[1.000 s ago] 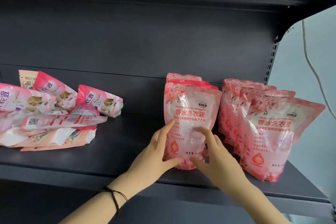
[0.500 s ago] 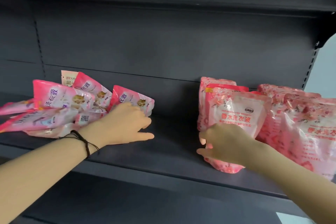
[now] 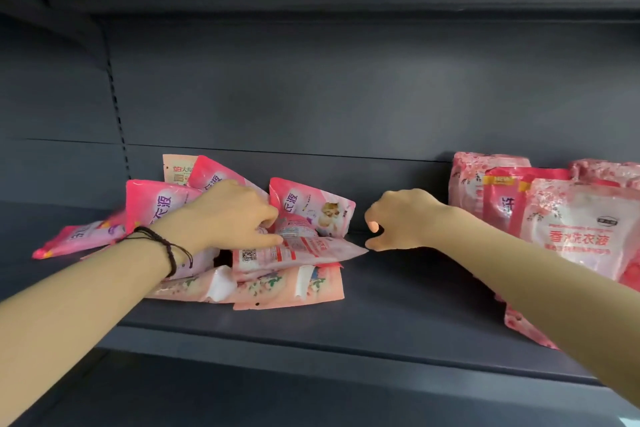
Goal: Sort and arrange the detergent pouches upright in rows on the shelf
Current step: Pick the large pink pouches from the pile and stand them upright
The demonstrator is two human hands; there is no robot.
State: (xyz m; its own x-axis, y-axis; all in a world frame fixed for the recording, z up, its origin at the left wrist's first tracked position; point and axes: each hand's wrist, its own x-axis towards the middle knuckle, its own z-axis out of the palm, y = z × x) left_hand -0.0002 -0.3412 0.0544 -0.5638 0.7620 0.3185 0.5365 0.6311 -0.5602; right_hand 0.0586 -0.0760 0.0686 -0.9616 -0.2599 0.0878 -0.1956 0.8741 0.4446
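So we reckon we're at the grab-the-next-one step: pulling a pouch out of the messy pile (image 3: 156,204) to stand it with the upright pouches (image 3: 581,236). Our left grip (image 3: 235,215) sits on top of the pile. Its fingers and thumb are curled onto the edge of the QR-code pouch (image 3: 294,253), which lies flat on the shelf (image 3: 398,305), just under and right of that grip. Our right grip (image 3: 401,218) hovers half open, thumb and forefinger in a C, holding nothing, just beside that pouch's corner. Next it probably needs to catch that corner so the pouch lifts clear without dragging the kitten pouch (image 3: 311,208) behind it. Count: roughly 8 in the pile, and at least 4 upright ones, right of the right grip.
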